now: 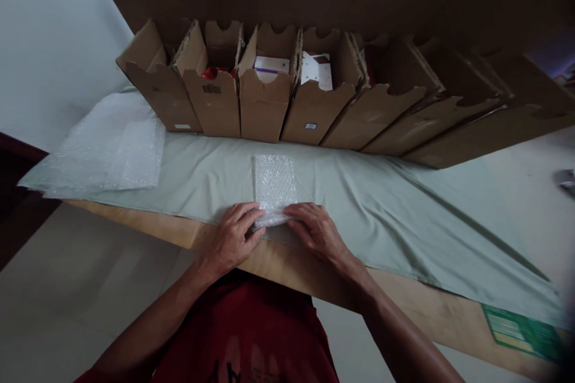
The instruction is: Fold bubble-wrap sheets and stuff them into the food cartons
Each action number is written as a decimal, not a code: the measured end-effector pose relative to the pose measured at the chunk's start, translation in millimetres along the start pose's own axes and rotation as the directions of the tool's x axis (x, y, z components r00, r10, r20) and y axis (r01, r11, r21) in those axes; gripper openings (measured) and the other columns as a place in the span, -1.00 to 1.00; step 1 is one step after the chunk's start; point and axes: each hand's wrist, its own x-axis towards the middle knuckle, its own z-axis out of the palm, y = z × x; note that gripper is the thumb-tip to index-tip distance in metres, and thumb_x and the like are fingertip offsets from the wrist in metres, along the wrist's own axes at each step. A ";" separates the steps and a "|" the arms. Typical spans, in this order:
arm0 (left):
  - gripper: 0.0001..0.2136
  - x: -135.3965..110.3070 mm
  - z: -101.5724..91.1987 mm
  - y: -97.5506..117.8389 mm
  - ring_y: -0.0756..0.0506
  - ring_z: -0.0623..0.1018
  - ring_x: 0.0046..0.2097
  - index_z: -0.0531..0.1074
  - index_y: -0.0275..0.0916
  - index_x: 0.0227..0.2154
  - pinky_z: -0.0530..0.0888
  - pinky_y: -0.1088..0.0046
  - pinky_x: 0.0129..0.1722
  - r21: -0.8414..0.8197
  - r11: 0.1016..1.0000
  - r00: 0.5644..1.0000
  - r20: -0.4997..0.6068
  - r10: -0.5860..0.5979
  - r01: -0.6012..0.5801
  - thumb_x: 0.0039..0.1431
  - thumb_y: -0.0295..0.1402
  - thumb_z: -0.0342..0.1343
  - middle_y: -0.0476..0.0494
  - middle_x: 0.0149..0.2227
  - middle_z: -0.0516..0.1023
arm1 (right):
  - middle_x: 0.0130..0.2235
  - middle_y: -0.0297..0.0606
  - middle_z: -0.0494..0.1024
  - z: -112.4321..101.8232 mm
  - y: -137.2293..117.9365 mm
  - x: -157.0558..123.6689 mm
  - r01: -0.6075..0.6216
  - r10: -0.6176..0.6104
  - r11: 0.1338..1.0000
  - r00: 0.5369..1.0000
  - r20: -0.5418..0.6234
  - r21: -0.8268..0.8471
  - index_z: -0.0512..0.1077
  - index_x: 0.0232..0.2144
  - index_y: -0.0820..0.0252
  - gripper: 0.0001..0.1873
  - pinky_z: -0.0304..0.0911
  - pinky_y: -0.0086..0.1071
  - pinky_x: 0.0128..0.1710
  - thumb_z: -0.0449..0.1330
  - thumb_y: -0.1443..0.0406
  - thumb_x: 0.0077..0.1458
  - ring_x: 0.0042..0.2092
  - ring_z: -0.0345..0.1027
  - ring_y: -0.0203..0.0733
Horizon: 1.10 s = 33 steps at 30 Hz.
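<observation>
Pale green cloth (211, 173) is covering most of the wooden table (278, 260), cardboard boxes (265, 105) lining the back. Bubble wrap packet (275, 182) is lying flat near the front edge, and I'm pinching its folded near end, left hand (233, 236) on one corner, right hand (318, 230) on the other. Loose bubble wrap stack (117, 143) is sitting off to my left.
</observation>
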 end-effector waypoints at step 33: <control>-0.84 6.0 6.9 -11.5 -0.16 0.57 -0.09 0.49 -0.24 -0.07 0.55 0.23 -0.07 -0.090 0.995 0.998 -0.047 -0.042 0.038 0.34 -0.39 0.11 -0.20 -0.14 0.63 | -0.13 -0.18 0.66 5.0 9.4 4.2 -0.115 0.123 0.984 0.991 -0.051 0.138 0.56 -0.07 0.07 -0.78 0.42 -0.08 -0.03 0.17 0.23 0.31 -0.08 0.54 0.01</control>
